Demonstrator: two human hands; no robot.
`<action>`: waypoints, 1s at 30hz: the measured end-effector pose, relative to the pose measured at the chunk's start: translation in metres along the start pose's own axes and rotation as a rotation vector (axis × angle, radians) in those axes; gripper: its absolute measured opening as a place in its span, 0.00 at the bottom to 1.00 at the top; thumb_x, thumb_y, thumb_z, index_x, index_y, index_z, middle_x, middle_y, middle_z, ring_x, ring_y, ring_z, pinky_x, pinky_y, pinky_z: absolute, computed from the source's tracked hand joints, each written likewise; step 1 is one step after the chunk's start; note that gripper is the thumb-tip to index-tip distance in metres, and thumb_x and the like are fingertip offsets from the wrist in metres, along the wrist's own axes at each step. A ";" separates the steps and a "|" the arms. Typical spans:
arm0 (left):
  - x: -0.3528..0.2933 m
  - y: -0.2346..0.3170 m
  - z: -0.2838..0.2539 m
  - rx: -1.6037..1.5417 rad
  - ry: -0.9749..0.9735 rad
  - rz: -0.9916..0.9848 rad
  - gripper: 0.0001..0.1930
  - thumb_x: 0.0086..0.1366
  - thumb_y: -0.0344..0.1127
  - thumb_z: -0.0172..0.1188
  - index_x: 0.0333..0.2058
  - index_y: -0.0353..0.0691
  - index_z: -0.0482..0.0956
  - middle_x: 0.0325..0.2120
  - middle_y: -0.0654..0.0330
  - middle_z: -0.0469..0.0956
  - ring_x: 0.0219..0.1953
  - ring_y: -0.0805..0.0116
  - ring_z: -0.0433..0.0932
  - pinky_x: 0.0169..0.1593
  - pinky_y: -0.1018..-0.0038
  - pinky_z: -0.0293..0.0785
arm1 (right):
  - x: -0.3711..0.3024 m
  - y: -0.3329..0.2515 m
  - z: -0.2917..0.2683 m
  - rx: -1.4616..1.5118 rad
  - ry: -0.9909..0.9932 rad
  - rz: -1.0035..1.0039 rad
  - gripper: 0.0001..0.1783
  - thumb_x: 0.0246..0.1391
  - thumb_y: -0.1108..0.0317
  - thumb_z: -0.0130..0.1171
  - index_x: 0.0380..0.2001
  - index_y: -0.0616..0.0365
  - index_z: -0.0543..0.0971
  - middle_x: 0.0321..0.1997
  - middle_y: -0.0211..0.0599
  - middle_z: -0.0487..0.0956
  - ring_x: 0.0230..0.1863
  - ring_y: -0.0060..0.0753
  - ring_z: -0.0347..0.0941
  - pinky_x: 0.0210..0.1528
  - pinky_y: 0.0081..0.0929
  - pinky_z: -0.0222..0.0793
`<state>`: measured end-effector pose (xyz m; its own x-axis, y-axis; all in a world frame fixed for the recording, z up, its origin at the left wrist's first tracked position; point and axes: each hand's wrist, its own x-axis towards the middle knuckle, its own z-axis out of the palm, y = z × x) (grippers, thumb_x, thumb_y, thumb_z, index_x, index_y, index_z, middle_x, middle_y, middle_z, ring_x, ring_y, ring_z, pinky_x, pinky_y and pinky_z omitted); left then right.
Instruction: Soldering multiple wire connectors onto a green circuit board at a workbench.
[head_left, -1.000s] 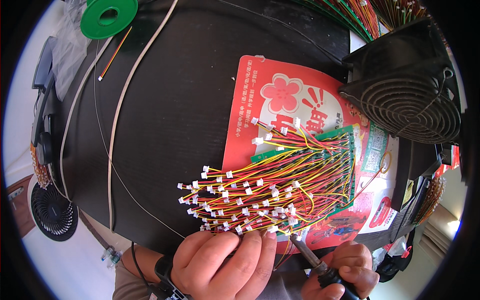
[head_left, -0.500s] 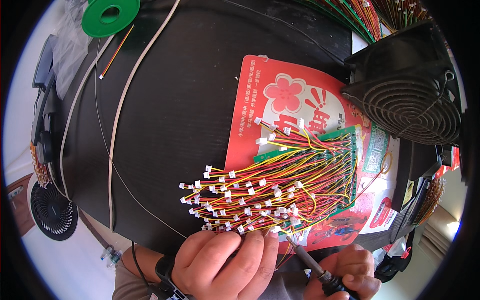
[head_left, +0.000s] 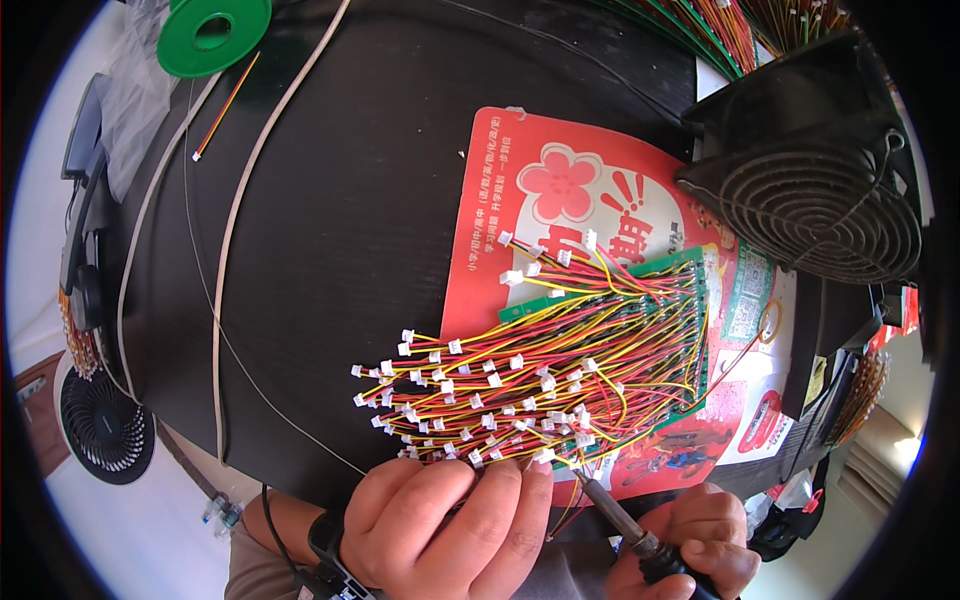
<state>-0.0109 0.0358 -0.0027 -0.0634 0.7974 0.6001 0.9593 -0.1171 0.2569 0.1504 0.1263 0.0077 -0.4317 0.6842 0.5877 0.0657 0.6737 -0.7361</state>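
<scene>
My right hand (head_left: 690, 545) is wrapped round the dark handle of a soldering iron (head_left: 615, 510). Its tip points up and left to the near edge of a green circuit board (head_left: 690, 262) crowded with red, yellow and black wires, white connectors at their ends. Close beside the tip, my left hand (head_left: 450, 520) is closed, knuckles up, against the nearest connectors. A thin strand of solder wire (head_left: 262, 388) runs from beside a green spool (head_left: 212, 35) into this hand; its fingertips, and the strand's end, are hidden.
The board lies on a red printed sheet (head_left: 490, 180) on a black table (head_left: 330, 200). A black fan (head_left: 815, 180) stands at the right. One loose wired lead (head_left: 225, 105) and a pale cable (head_left: 240, 215) lie at the left. More wired boards (head_left: 700, 30) fill the far right corner.
The whole view has shifted slightly, so the table things sit a little further left. Both hands and the soldering iron keep nearly the same places and grips.
</scene>
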 end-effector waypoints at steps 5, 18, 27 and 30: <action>0.005 0.007 0.001 -0.076 0.032 -0.241 0.11 0.51 0.29 0.62 0.35 0.33 0.84 0.29 0.58 0.78 0.30 0.64 0.74 0.32 0.72 0.71 | 0.000 0.001 -0.004 0.021 -0.009 -0.007 0.14 0.61 0.63 0.52 0.33 0.65 0.65 0.12 0.33 0.61 0.11 0.25 0.55 0.12 0.26 0.53; -0.002 0.011 -0.015 -0.002 -0.229 -0.196 0.13 0.44 0.27 0.70 0.33 0.38 0.83 0.26 0.63 0.72 0.26 0.66 0.68 0.26 0.73 0.65 | -0.001 0.001 0.000 0.033 0.075 -0.014 0.15 0.59 0.64 0.54 0.31 0.65 0.65 0.11 0.34 0.61 0.10 0.25 0.53 0.11 0.25 0.49; -0.002 0.009 -0.012 -0.025 -0.233 -0.192 0.12 0.43 0.26 0.70 0.30 0.36 0.82 0.24 0.62 0.72 0.25 0.65 0.68 0.27 0.72 0.65 | -0.001 0.002 0.003 0.052 0.086 -0.022 0.14 0.58 0.64 0.54 0.30 0.65 0.65 0.11 0.34 0.61 0.10 0.25 0.54 0.11 0.25 0.50; -0.001 0.011 -0.011 -0.016 -0.196 -0.211 0.10 0.44 0.26 0.69 0.29 0.35 0.81 0.24 0.61 0.72 0.24 0.64 0.69 0.26 0.72 0.65 | -0.001 0.000 0.002 0.056 0.086 -0.016 0.14 0.58 0.65 0.54 0.30 0.65 0.65 0.11 0.35 0.62 0.11 0.26 0.54 0.11 0.25 0.50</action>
<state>-0.0028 0.0271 0.0074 -0.2052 0.9040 0.3751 0.9262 0.0555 0.3730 0.1492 0.1254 0.0069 -0.3529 0.6965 0.6248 0.0076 0.6698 -0.7425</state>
